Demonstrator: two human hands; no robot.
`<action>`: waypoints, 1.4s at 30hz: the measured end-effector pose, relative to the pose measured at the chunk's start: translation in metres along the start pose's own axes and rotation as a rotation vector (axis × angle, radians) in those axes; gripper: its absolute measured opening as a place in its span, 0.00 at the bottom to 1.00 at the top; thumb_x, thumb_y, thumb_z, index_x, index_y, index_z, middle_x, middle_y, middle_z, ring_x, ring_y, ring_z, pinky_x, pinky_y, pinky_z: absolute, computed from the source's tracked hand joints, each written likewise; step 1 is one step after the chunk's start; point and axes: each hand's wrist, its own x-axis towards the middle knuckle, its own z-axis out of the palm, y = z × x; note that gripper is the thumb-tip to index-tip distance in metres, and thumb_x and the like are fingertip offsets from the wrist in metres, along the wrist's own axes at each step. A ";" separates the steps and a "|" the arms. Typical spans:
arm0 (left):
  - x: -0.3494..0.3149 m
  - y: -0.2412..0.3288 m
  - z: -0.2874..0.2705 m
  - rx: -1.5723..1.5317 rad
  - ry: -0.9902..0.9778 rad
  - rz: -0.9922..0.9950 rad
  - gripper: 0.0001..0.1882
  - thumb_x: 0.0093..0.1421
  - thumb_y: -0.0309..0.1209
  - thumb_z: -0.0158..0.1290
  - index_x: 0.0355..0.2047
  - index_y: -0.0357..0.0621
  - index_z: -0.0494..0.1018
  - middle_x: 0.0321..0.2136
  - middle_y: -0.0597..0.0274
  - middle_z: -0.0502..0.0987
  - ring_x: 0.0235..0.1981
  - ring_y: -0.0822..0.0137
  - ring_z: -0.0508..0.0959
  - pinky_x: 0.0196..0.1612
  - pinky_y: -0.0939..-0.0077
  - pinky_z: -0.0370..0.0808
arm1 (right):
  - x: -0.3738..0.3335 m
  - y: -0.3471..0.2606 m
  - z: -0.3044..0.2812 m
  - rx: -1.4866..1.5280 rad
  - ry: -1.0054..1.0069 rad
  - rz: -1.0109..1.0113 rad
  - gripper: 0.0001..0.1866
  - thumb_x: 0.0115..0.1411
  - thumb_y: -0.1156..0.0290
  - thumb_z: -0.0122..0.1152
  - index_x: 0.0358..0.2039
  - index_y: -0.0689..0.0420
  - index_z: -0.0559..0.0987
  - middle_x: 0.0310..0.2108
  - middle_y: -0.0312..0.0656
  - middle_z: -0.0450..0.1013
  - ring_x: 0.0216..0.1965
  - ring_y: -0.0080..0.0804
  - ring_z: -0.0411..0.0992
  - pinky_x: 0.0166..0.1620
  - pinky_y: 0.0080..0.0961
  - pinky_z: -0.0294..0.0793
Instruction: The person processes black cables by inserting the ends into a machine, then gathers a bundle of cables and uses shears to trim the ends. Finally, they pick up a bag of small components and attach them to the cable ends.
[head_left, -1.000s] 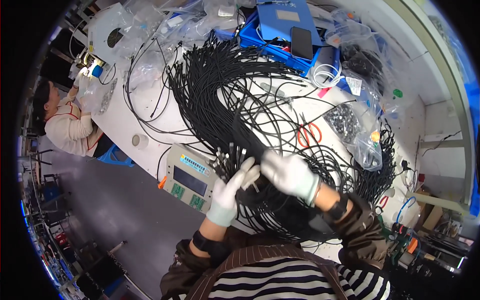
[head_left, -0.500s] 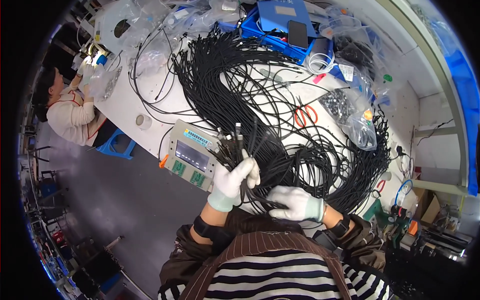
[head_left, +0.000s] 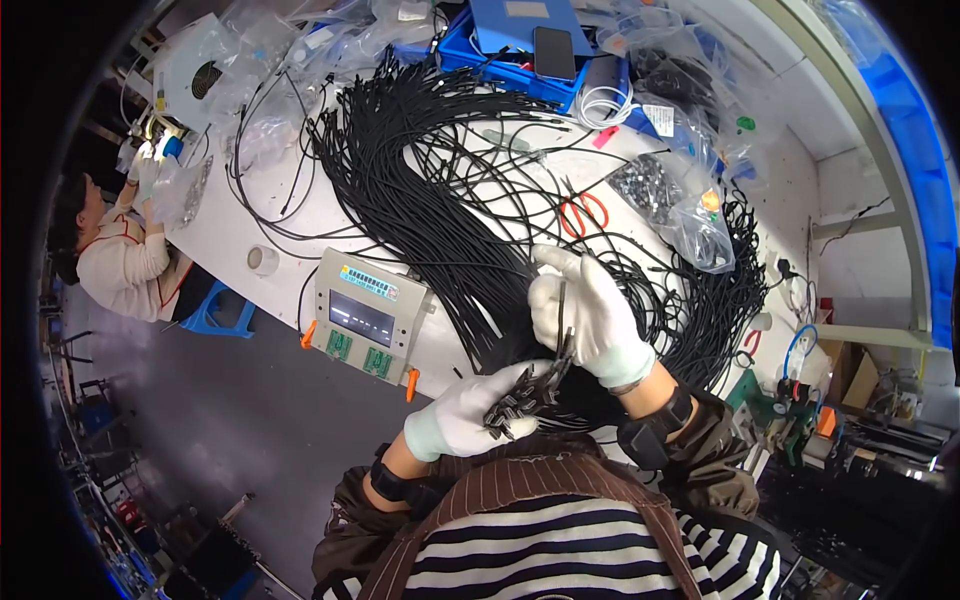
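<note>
My white-gloved left hand (head_left: 465, 412) is closed round a bundle of black cables, whose metal-tipped connector ends (head_left: 520, 400) point down toward my body. Just above and to the right, my gloved right hand (head_left: 595, 315) has its fingers curled round a black cable (head_left: 563, 315) that runs down toward that bundle. Its exact grip is partly hidden. Behind both hands a thick heap of long black cables (head_left: 420, 200) curves across the white table. Left of the hands sits a grey tester box (head_left: 365, 315) with a lit screen and green circuit boards.
Red-handled scissors (head_left: 583, 215) lie among loose cables. At the back, a phone (head_left: 554, 53) rests on a blue bin (head_left: 470, 50). Clear plastic bags (head_left: 700, 235) hold small parts. A white cup (head_left: 262, 261) stands near the left edge, where a co-worker (head_left: 120, 255) sits.
My right hand has risen from near the table's front edge to above the left hand. The left hand has lowered, turning the connector ends from upward to toward me. The whole view has shifted.
</note>
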 end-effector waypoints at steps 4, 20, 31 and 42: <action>-0.001 -0.002 -0.013 -0.246 0.052 -0.354 0.17 0.55 0.27 0.55 0.44 0.36 0.67 0.26 0.65 0.75 0.25 0.77 0.74 0.29 0.82 0.71 | 0.005 0.011 -0.001 -0.213 -0.104 -0.371 0.16 0.64 0.59 0.42 0.34 0.60 0.69 0.21 0.39 0.68 0.21 0.26 0.63 0.27 0.21 0.64; 0.018 -0.034 -0.039 -0.437 0.093 -0.503 0.07 0.55 0.24 0.54 0.33 0.35 0.70 0.21 0.64 0.74 0.21 0.77 0.73 0.25 0.83 0.70 | 0.057 0.024 -0.002 -1.479 -0.428 -1.041 0.04 0.43 0.70 0.58 0.21 0.54 0.74 0.20 0.37 0.69 0.21 0.38 0.68 0.25 0.30 0.68; 0.030 -0.040 -0.058 -0.526 0.444 -0.638 0.11 0.50 0.20 0.54 0.35 0.35 0.70 0.15 0.63 0.71 0.12 0.76 0.68 0.15 0.83 0.64 | 0.243 -0.048 -0.144 -2.127 0.576 -0.470 0.12 0.54 0.63 0.52 0.34 0.57 0.75 0.33 0.51 0.72 0.38 0.50 0.71 0.43 0.41 0.69; 0.027 -0.049 -0.073 -0.559 0.446 -0.659 0.13 0.48 0.20 0.54 0.36 0.35 0.70 0.15 0.64 0.71 0.12 0.76 0.68 0.15 0.84 0.64 | 0.195 0.003 -0.104 -1.929 0.052 -0.421 0.12 0.53 0.64 0.58 0.34 0.58 0.74 0.32 0.49 0.72 0.37 0.47 0.71 0.41 0.36 0.70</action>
